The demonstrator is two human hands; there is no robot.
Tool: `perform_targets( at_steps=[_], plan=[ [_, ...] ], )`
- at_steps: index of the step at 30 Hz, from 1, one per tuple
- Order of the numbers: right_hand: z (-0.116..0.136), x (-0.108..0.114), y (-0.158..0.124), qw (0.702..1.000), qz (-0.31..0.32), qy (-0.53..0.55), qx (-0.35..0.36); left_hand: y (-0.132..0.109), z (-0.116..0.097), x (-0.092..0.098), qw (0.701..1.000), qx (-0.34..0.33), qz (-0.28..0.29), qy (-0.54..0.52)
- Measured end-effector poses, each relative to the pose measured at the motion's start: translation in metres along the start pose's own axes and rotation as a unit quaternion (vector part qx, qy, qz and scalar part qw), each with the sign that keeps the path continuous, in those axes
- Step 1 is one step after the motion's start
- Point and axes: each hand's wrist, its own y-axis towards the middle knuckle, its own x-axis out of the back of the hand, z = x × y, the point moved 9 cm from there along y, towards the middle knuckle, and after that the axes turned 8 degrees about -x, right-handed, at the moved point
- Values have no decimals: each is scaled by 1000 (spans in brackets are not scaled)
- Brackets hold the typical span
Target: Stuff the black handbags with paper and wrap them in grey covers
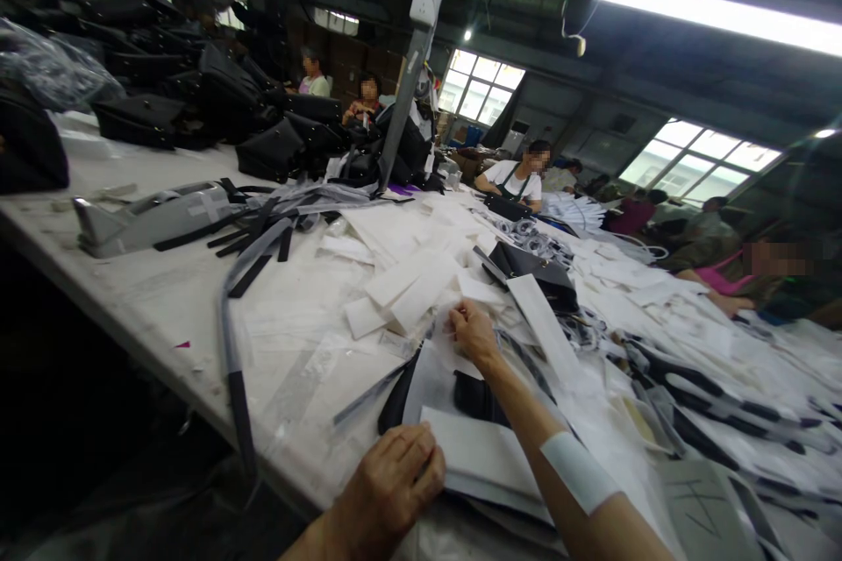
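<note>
A black bag [393,403] lies in front of me, partly covered by a thin translucent sheet [426,372]. Across its near side rests a folded white padding sheet [480,447]. The fingers of my left hand [395,478] are curled closed at the left end of this padding; my thumb is hidden. My right hand [474,333] reaches over the bag and pinches the far edge of the translucent sheet. A pale patch [579,472] is stuck to my right forearm.
Loose white sheets [414,285] and another black bag [543,276] lie beyond my hands. Wrapped straps [230,342] hang over the table edge at left. A tape dispenser [158,219] stands farther back, before piled black bags [197,96]. A co-worker [517,180] sits across the table.
</note>
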Motion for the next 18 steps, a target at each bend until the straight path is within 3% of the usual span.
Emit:
perform_targets(
  at_steps=[5, 10, 14, 18],
  plan=[
    [-1, 10, 2, 995, -4, 93, -36, -2, 1, -1, 1000, 5, 14, -2],
    [9, 32, -42, 990, 48, 135, -10, 0, 1, 2, 1000, 12, 13, -4],
    [14, 27, -82, 992, 105, -30, 68, 1, 1, 3, 1000, 10, 3, -3],
    [9, 6, -95, 975, 113, -167, 97, 1, 2, 2, 1000, 17, 12, -17]
  ],
)
